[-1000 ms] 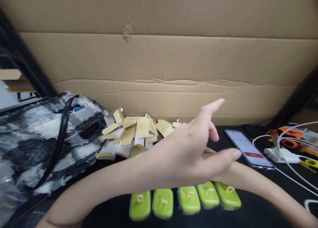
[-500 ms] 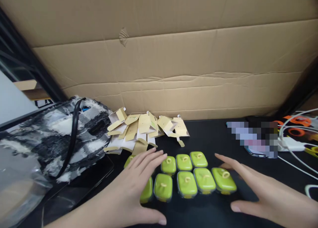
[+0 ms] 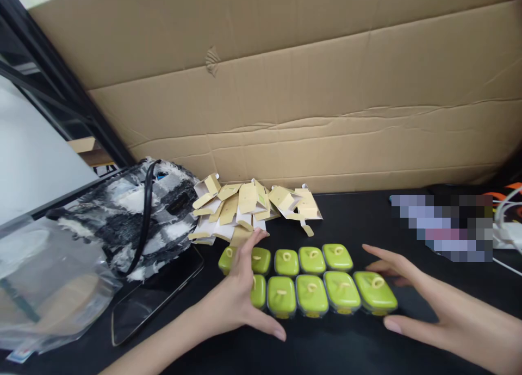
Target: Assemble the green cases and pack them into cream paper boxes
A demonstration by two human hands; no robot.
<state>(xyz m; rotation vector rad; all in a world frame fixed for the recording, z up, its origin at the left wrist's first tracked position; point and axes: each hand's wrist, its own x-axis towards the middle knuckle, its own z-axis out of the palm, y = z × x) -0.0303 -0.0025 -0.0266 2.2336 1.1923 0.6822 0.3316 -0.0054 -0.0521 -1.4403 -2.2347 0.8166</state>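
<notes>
Several small clear boxes with glossy green lids (image 3: pixel 312 296) stand in two rows on the black table, each lid with a pale yellow ring or loop on top. My left hand (image 3: pixel 243 288) is over the left end of the rows, fingers spread and thumb apart, partly covering a green-lidded box in the front row and one behind. Whether it touches them I cannot tell. At the other end, my right hand (image 3: pixel 428 304) is open beside the rightmost front box (image 3: pixel 375 290), thumb near its front corner and fingers behind its right side. Neither hand holds anything.
Opened, flattened small cartons (image 3: pixel 248 201) lie heaped behind the boxes, against a cardboard wall (image 3: pixel 305 92). To the left are a furry black-and-white bag (image 3: pixel 167 222), a dark glossy tablet-like panel (image 3: pixel 157 296) and a clear plastic bag (image 3: pixel 61 288). White cables (image 3: pixel 508 217) lie at right.
The view has shifted, showing more on the left. My left hand has turned more upright, uncovering part of another back-row box. My right hand stays open by the rightmost box.
</notes>
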